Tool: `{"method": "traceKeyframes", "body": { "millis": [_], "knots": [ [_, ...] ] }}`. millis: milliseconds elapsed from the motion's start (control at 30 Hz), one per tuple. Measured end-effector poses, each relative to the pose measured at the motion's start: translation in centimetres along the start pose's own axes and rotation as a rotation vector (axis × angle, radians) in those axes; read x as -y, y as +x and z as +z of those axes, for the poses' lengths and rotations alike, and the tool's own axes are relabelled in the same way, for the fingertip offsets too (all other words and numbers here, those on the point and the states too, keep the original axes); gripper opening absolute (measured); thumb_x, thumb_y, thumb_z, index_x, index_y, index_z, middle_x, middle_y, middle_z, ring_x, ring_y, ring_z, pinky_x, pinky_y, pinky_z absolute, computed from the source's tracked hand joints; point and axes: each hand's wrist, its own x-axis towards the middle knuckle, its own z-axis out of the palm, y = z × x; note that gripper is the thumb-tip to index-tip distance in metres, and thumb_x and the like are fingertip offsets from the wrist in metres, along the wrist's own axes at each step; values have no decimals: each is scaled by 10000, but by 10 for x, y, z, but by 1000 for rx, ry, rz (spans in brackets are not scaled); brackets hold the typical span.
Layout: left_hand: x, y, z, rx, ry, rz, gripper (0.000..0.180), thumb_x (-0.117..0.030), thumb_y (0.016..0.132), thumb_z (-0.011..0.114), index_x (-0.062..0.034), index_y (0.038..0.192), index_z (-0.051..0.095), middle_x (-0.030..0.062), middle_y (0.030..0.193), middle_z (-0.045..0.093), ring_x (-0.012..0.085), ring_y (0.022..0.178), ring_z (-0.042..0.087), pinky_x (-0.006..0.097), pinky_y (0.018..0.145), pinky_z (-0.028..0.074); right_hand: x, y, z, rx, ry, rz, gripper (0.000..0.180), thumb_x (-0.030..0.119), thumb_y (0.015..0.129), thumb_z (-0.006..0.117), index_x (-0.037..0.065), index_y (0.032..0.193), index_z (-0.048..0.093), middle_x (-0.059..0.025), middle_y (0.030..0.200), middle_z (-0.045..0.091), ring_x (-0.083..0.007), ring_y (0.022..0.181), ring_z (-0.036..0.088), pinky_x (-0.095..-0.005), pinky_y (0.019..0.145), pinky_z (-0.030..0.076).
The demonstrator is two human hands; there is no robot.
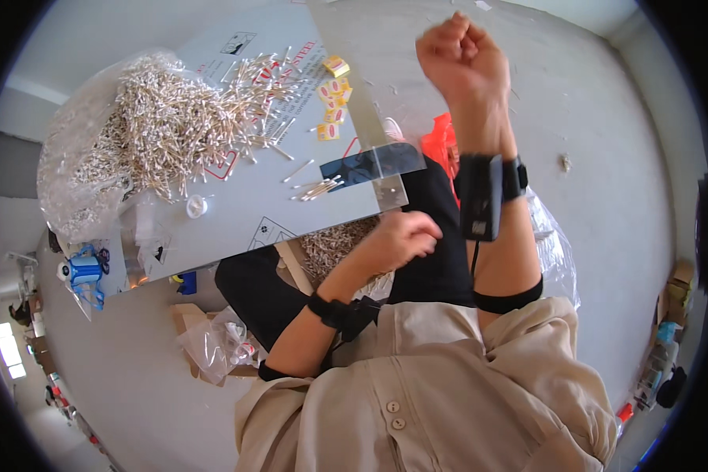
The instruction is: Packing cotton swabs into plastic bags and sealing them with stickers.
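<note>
My left hand, slightly blurred, is over my lap just off the table's near edge. Its fingers are curled in, and what they hold, if anything, does not show. Raised beyond the table's right side, my right hand is closed in a fist, its contents hidden. A small bunch of cotton swabs lies near the table corner, partly on a dark strip. Farther left, a large heap of cotton swabs spills from a clear plastic bag. Yellow-and-white stickers lie along the far right edge.
A white roll and a blue object sit on the table. Below it are a box of swabs and an opened carton with clear plastic. A red bag and clear plastic are at my right.
</note>
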Motion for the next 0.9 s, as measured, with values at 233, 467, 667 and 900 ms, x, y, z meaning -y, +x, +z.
{"method": "traceKeyframes", "body": {
  "millis": [233,467,667,900],
  "knots": [
    [90,-66,-135,-885,395,-60,99,-45,839,595,-4,919,636,101,739,634,221,654,593,332,646,493,-58,-81,-123,-95,-1492,25,82,56,851,637,7,916,650,-27,715,591,-103,665,541,-238,603,438],
    [99,-39,-180,-1034,884,110,240,-55,778,676,-59,1016,640,92,1042,593,290,1009,529,395,898,426,-117,-103,-162,508,-2167,-240,290,58,656,745,46,930,649,-94,912,583,-278,895,608,-347,805,500],
    [95,-11,-172,-869,1001,-14,204,-64,695,738,-116,854,621,46,945,547,286,972,496,415,845,405,-135,-105,-181,590,-2261,-312,88,81,705,635,79,773,579,-52,825,536,-248,797,563,-368,700,461],
    [93,-29,-155,-820,953,76,287,2,718,677,-79,989,625,76,1077,571,301,1096,494,437,936,391,-141,-99,-181,503,-2261,-373,59,86,698,625,91,713,568,-44,750,503,-230,731,549,-346,650,451]
  ]
}}
